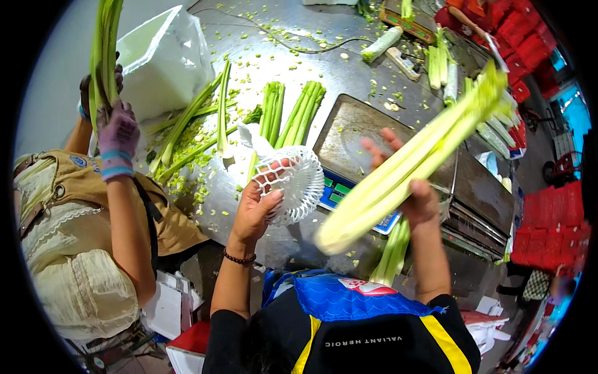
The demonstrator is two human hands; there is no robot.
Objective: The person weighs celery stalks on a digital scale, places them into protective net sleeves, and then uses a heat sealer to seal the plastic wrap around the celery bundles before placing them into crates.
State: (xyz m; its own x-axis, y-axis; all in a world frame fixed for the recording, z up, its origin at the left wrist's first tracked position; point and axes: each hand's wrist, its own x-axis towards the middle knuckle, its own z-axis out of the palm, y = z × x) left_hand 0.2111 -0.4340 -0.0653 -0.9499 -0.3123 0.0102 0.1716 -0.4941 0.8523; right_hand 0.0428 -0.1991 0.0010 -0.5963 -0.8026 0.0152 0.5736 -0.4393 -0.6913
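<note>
My left hand (262, 198) holds a white foam mesh sleeve (299, 187), its fingers inside the opening. A pale green celery bunch (402, 163) rests in my right hand (420, 201), tilted up to the right and slightly blurred, its cut base towards the foam sleeve but apart from it. Behind my left hand, more celery (296, 114) lies on the metal table (280, 61). The digital scale (359, 135) with a blue display panel stands beyond the bunch. Another celery piece (391, 252) lies near the table's front edge.
At the left, a gloved co-worker (119, 131) holds up celery stalks (105, 56) beside a white foam box (163, 61). Loose stalks (187, 117) and green trimmings lie between us. A cable (327, 49) crosses the table. Mesh-wrapped vegetables (383, 43) lie at the far right, with red crates (551, 224) beyond.
</note>
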